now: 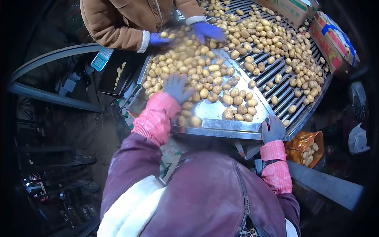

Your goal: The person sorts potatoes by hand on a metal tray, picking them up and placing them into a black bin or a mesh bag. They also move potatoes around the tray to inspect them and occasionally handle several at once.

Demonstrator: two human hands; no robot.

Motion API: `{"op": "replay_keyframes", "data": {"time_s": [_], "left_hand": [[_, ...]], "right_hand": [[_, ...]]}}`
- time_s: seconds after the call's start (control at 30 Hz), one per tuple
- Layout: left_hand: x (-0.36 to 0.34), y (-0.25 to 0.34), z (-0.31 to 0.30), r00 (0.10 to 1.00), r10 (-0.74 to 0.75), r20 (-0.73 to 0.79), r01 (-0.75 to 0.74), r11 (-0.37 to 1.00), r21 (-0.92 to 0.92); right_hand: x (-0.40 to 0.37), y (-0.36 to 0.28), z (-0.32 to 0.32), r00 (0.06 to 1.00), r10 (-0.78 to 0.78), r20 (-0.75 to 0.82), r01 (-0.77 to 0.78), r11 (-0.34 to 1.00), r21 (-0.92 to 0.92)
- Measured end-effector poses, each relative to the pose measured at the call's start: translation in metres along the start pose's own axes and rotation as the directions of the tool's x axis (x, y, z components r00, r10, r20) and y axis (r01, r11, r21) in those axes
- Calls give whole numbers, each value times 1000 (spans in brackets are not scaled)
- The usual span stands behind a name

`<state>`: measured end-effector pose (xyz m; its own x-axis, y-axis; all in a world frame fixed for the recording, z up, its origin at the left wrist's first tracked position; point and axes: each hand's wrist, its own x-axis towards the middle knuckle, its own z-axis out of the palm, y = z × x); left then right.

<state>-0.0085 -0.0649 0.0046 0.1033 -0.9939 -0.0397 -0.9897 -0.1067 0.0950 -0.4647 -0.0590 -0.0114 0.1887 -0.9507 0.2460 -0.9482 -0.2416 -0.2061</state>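
Note:
Many potatoes are heaped on a metal tray and some lie loose near its front lip. My left hand, in a grey glove, lies against the left side of the heap with its fingers spread, slightly blurred, and grasps no potato. At the tray's front right corner, my right hand, gloved too, rests over the metal edge with its fingers apart. No potato is in it. Pink sleeve covers reach up to both wrists.
Across the tray, a co-worker's purple-gloved hands touch the potatoes. A slatted rack bears more potatoes. Cardboard boxes stand behind it. An orange mesh bag of potatoes hangs or stands below right. A teal device is at left.

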Motion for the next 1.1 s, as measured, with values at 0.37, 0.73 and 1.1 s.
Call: {"op": "replay_keyframes", "data": {"time_s": [0.37, 0.73, 1.1], "left_hand": [[-72, -12, 8, 983, 183, -2, -183, 983, 25], [8, -75, -6, 932, -36, -360, 31, 999, -21], [-18, -78, 13, 998, 58, 29, -62, 983, 175]], "right_hand": [[0, 6, 2, 998, -45, 36, 45, 999, -1], [1, -2, -4, 999, -21, 45, 21, 1000, -14], [0, 3, -2, 995, -41, 90, 41, 999, -6]]}}
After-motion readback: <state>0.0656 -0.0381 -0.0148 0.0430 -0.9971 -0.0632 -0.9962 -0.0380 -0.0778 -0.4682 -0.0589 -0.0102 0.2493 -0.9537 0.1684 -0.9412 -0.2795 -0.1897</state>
